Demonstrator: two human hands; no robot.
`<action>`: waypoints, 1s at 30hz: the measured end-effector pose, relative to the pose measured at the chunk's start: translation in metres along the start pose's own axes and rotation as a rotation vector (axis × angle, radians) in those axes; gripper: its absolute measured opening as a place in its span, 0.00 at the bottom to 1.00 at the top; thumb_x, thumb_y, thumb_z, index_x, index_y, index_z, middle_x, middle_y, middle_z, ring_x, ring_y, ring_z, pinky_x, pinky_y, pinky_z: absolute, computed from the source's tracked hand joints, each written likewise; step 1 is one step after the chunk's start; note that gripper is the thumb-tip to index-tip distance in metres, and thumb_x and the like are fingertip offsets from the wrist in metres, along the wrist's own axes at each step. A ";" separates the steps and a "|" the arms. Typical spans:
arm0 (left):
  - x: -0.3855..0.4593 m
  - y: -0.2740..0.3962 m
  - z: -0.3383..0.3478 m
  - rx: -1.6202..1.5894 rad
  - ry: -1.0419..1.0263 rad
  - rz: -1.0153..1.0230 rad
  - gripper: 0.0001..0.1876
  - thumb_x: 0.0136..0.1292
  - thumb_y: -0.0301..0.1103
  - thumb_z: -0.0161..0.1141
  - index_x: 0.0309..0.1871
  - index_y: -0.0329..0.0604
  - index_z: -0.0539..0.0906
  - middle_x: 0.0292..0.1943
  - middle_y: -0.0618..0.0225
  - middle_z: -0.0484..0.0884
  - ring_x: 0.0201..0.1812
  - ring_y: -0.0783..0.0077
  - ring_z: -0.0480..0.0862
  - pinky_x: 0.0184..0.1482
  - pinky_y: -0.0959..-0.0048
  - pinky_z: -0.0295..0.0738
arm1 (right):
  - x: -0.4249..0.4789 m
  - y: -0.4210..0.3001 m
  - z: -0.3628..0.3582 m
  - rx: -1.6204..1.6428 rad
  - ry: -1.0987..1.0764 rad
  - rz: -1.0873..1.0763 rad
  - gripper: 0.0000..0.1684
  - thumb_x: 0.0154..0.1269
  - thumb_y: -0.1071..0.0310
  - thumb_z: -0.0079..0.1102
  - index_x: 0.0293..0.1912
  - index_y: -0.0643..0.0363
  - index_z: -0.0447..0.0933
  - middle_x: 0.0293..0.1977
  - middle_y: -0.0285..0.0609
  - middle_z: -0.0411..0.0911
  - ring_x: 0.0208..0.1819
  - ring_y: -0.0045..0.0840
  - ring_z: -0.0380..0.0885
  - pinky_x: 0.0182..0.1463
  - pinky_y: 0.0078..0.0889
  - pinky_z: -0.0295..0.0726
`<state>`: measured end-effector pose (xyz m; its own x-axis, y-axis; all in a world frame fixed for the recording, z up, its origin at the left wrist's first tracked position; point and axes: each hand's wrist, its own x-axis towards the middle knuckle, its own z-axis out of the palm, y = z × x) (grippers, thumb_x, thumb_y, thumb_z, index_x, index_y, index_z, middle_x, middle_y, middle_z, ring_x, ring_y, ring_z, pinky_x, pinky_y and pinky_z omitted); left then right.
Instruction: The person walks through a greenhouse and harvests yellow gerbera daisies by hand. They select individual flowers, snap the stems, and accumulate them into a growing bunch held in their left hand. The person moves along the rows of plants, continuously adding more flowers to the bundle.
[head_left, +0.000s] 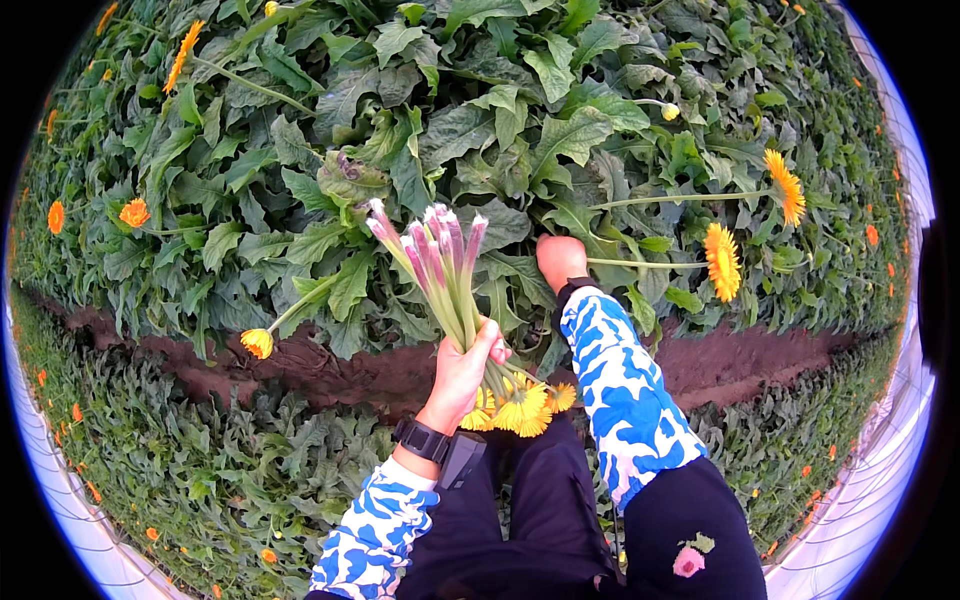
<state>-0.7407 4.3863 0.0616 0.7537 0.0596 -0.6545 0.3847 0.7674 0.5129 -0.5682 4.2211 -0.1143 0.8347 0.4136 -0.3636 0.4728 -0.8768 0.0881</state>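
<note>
My left hand (469, 367) is closed around a bunch of gerbera stems (450, 285), held upside down. Their pinkish, white-tipped ends point up and away from me, and the yellow flower heads (525, 409) hang below the fist near my legs. Among the leaves to the right, my right hand (562, 260) is curled at the stem of a yellow-orange gerbera (722, 262), whose bloom lies farther right. Its fingers are partly hidden by leaves, so the grip itself does not show. Just above that bloom is another orange-yellow gerbera (784, 187) on a long stem.
Dense gerbera foliage (450, 135) fills the bed in front. A yellow bloom (257, 343) leans over the strip of bare soil (315, 367) at left. Orange blooms (135, 213) stand farther left, a pale bud (670, 111) upper right. Another planted row (300, 465) lies on the near side.
</note>
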 end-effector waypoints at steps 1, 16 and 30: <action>0.001 -0.002 0.003 0.006 0.001 -0.006 0.07 0.72 0.35 0.56 0.42 0.42 0.74 0.28 0.75 0.73 0.29 0.81 0.74 0.41 0.73 0.77 | -0.007 0.007 -0.008 0.098 -0.073 0.010 0.08 0.60 0.69 0.52 0.33 0.58 0.80 0.31 0.50 0.83 0.34 0.43 0.84 0.34 0.45 0.82; 0.007 -0.013 0.042 0.102 0.074 -0.008 0.09 0.74 0.36 0.53 0.38 0.44 0.71 0.26 0.75 0.71 0.29 0.79 0.73 0.45 0.68 0.78 | -0.011 -0.009 0.061 0.939 -0.298 0.526 0.20 0.65 0.63 0.49 0.42 0.73 0.78 0.43 0.61 0.80 0.46 0.49 0.80 0.48 0.46 0.76; 0.010 -0.019 0.088 0.051 0.116 0.004 0.10 0.73 0.38 0.55 0.38 0.43 0.73 0.26 0.74 0.73 0.28 0.77 0.76 0.39 0.71 0.77 | -0.174 0.090 -0.156 1.087 -0.473 0.002 0.18 0.73 0.59 0.46 0.42 0.62 0.80 0.37 0.49 0.80 0.40 0.36 0.79 0.48 0.34 0.76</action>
<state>-0.6940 4.3156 0.0944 0.6898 0.1387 -0.7106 0.4105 0.7336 0.5416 -0.6268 4.1082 0.1020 0.5400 0.4800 -0.6914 -0.2073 -0.7203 -0.6620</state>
